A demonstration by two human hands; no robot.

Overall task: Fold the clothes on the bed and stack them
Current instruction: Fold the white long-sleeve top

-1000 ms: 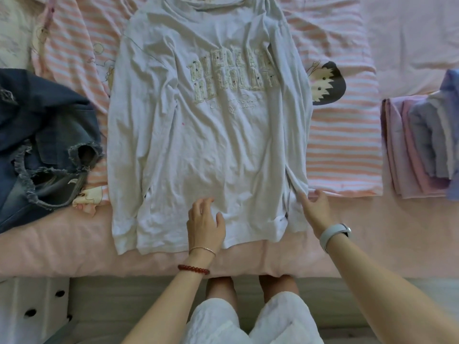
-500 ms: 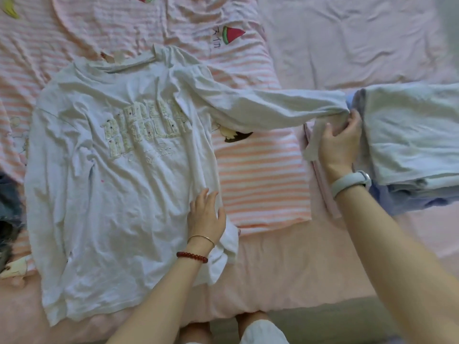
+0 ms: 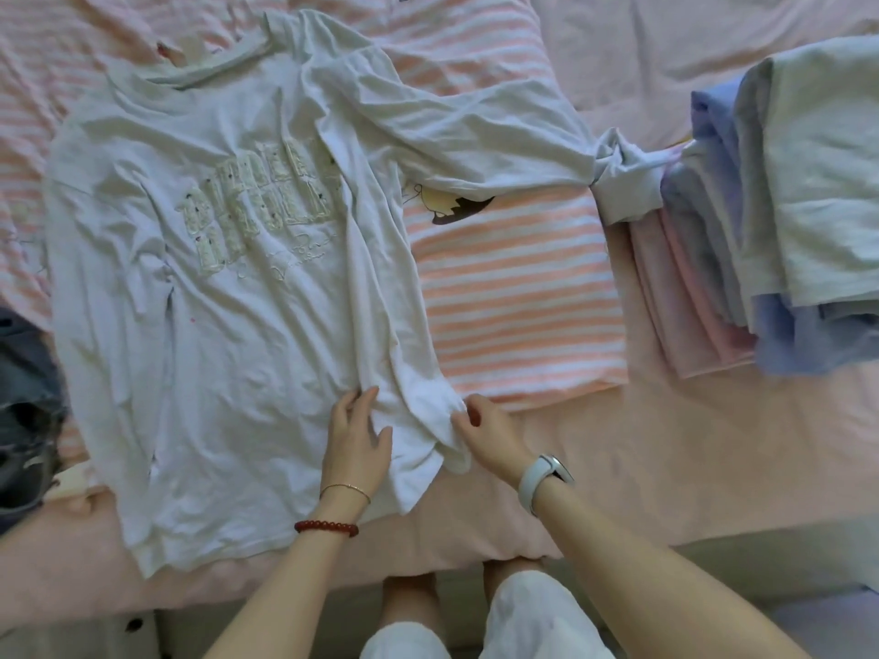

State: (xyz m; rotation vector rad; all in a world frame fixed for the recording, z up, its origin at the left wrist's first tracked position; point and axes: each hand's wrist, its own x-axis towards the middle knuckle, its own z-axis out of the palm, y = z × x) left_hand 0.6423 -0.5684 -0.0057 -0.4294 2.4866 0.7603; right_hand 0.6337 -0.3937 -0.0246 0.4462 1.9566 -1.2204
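Note:
A white long-sleeved shirt (image 3: 228, 297) with raised lettering lies face up across the bed. Its right sleeve (image 3: 499, 149) stretches out to the right, the cuff resting against the stack of folded clothes (image 3: 770, 221). My left hand (image 3: 356, 444) lies flat with straight fingers on the shirt's lower right part. My right hand (image 3: 490, 432) pinches the bunched lower right corner of the shirt's hem, just beside my left hand.
A pink-and-white striped garment (image 3: 513, 297) lies spread under and beside the shirt. Denim clothes (image 3: 24, 401) sit at the left edge. The pink bedsheet (image 3: 713, 444) runs to the bed's front edge, where my knees stand.
My right hand let go of the sleeve near the stack and came back to the shirt's lower right hem, which it now pinches. My left hand stayed pressing the shirt.

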